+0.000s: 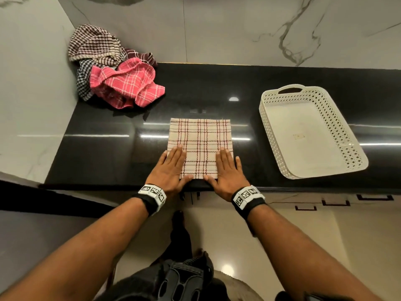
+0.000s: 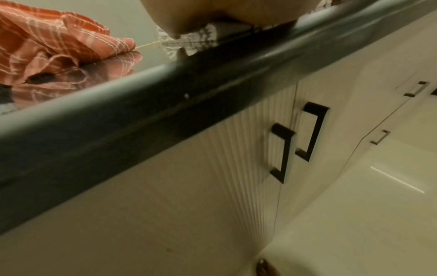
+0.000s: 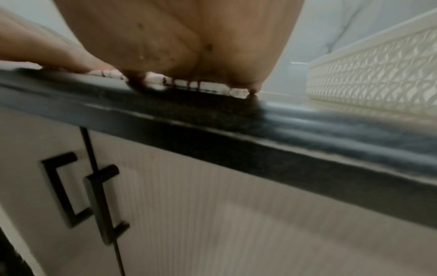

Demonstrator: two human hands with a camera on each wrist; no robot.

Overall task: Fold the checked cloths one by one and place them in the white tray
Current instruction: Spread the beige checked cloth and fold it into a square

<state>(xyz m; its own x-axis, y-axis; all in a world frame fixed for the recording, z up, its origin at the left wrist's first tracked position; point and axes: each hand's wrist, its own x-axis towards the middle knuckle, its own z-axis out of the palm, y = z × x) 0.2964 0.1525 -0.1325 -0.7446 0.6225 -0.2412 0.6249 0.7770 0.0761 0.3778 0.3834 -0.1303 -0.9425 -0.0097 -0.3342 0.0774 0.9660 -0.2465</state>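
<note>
At frame centre we find the cream cloth (image 1: pixel 200 146), red-checked, folded square and flat; our left hand (image 1: pixel 170 170) and right hand (image 1: pixel 227 171) press it, fingers straight.

The cloth's (image 1: pixel 200 144) near corners are covered by the left hand (image 1: pixel 171 168) and right hand (image 1: pixel 227 170). In both wrist views the fingers are cut off by the top edge, and only a blurred strip of cloth is seen. The pile's (image 1: pixel 112 66) lower cloths are hidden beneath the pink one (image 1: pixel 125 81). The tray (image 3: pixel 378 74) is cut off at right.
</note>
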